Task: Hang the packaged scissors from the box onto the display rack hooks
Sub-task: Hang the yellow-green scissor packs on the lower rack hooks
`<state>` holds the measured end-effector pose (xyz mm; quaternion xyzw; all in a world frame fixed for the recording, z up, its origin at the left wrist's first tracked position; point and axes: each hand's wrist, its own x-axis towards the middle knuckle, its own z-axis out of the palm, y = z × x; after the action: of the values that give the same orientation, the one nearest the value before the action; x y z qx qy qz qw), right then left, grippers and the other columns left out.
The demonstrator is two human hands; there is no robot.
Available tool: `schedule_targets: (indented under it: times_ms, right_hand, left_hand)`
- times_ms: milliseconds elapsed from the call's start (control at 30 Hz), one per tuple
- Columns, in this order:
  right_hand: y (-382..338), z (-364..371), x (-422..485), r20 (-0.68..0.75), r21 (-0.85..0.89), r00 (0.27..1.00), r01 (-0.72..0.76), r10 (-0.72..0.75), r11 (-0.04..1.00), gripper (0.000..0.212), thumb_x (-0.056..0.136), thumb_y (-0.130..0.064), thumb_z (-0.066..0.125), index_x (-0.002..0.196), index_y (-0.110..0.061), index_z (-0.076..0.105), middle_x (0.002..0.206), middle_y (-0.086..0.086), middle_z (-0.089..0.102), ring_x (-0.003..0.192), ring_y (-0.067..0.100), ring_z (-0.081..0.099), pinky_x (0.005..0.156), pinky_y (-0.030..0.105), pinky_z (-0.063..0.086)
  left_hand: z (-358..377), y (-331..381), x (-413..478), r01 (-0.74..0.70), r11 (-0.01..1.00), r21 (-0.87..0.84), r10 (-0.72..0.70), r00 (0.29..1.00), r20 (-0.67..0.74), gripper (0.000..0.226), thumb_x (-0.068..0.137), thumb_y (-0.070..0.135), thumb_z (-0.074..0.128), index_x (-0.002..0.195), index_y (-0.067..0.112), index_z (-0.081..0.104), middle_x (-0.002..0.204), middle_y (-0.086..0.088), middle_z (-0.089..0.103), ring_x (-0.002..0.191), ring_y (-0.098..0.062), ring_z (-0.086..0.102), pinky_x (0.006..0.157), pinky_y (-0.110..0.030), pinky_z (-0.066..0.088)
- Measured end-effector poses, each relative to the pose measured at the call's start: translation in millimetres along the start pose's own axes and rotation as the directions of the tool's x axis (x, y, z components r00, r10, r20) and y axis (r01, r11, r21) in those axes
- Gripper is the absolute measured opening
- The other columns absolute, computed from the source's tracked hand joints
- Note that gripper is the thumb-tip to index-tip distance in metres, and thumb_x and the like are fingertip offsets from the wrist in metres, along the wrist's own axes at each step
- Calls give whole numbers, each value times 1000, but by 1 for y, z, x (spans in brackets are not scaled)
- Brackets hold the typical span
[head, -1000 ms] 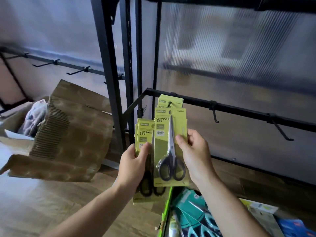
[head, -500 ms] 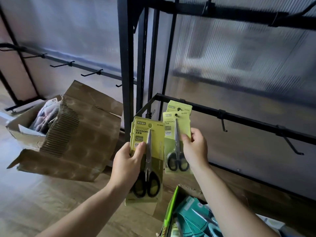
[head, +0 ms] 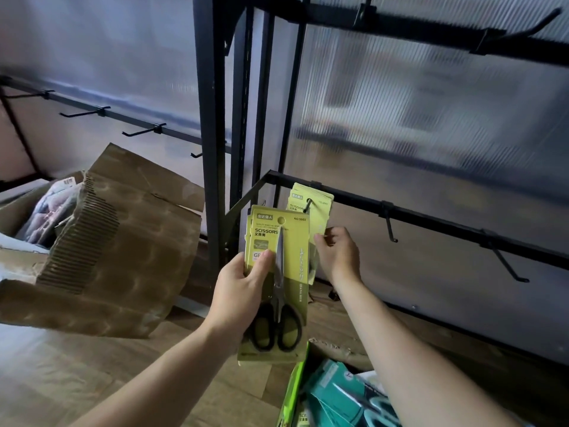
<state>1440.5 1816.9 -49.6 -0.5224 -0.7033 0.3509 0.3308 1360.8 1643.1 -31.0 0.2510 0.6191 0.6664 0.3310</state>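
Scissors pack, pinched at its edge by the right hand, should slide fully back on the hook, while the left hand grips the spare stack below that hook.

Scissor packs yellow-green w/ black handles; rack black; cardboard box brown; lower packs teal

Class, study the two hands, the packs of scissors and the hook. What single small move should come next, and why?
Probably the right hand should let go of the hanging pack and reach for the front pack gripped in the left hand. The hook seems to pass through the hanging pack's hole, so that one looks hung, while the front pack is not yet on a hook.
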Motion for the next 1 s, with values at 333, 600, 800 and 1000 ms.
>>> schedule_targets:
  times_ms: [333,600,800,1000]
  right_hand:
    - [-19,-24,-64,196,326,970,77,-147,942,45,81,-58,64,111,-25,59,100,-9,68,95,6,64,80,22,50]
    - [-15,-20,-58,98,316,994,24,-58,949,41,88,-33,70,124,-19,58,110,-6,70,103,12,66,90,36,56]
    - [-15,-18,-49,36,309,998,35,-49,950,28,94,-20,62,122,-14,57,111,-5,68,101,9,64,89,28,52]
    - [-10,-4,-31,-53,219,998,41,-30,975,23,94,-22,62,116,-19,55,115,-1,66,103,16,62,87,30,49]
  left_hand:
    - [14,5,8,-69,997,41,70,997,-22,15,95,34,57,102,26,69,91,2,76,85,-16,72,77,-39,61]
    - [13,5,11,7,996,-85,-6,1000,11,28,102,37,43,105,24,68,93,5,76,87,-10,72,73,-25,59]
    - [7,1,17,-60,964,259,128,958,-257,39,102,41,42,81,11,57,64,-2,53,62,-21,49,61,-36,40]
    - [0,-2,15,9,918,397,130,938,-322,47,101,46,39,74,9,45,63,-1,51,61,-24,46,61,-35,38]
